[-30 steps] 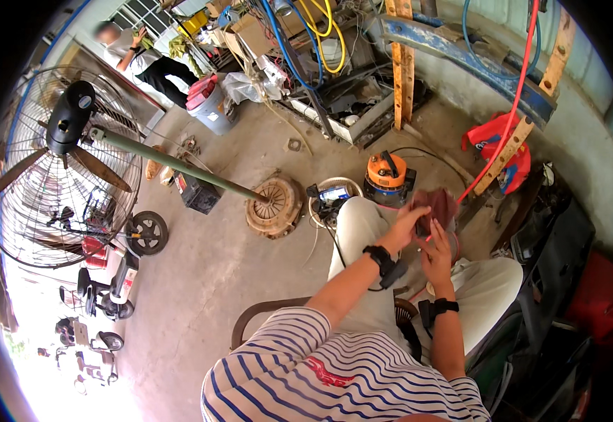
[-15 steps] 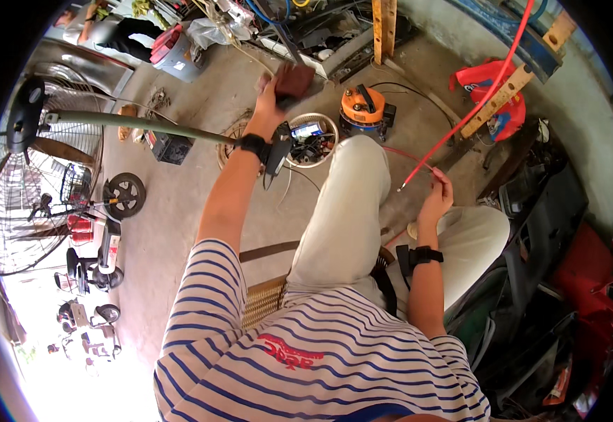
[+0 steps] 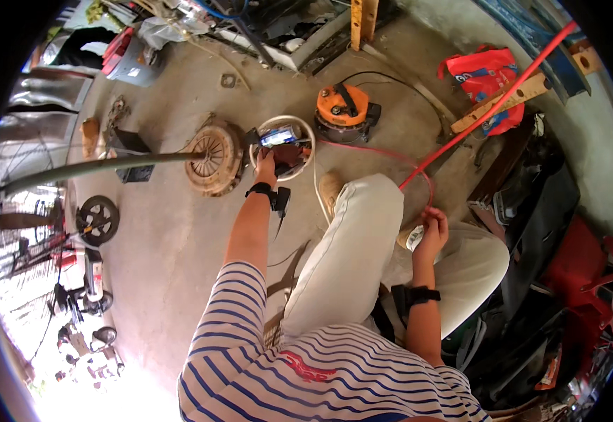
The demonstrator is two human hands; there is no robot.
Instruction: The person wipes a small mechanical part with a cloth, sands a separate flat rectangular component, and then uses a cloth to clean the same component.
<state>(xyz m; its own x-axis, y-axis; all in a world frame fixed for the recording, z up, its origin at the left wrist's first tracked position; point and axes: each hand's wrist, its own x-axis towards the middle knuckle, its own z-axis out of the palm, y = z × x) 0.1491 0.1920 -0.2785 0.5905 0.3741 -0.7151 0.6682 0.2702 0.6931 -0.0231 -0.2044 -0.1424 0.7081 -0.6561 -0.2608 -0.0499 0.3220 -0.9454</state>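
Note:
My left hand (image 3: 266,169) is closed on a dark reddish-brown flat piece (image 3: 289,159), holding it over a round white-rimmed container (image 3: 312,146). Inside that container lies a can with a blue and white label (image 3: 280,136), among dark small items. At my right knee, my right hand (image 3: 432,226) has its fingers pinched at a thin red cable (image 3: 431,188), which loops across the floor. A thicker-looking red line (image 3: 489,112) slants down from the upper right to my knee. Just beyond the container stands an orange-topped round machine (image 3: 342,105) with a black handle.
Left of the container lies a rusty round clutch-like part (image 3: 215,158), with a green pole (image 3: 102,166) reaching over to it. A red bag (image 3: 486,77) rests by the right wall. Dark panels (image 3: 542,232) crowd my right side. Farther left is a black box (image 3: 132,151).
My left hand has brought the reddish-brown piece down toward me, over the container. My right hand has lowered slightly. The view has shifted, uncovering the rusty round part.

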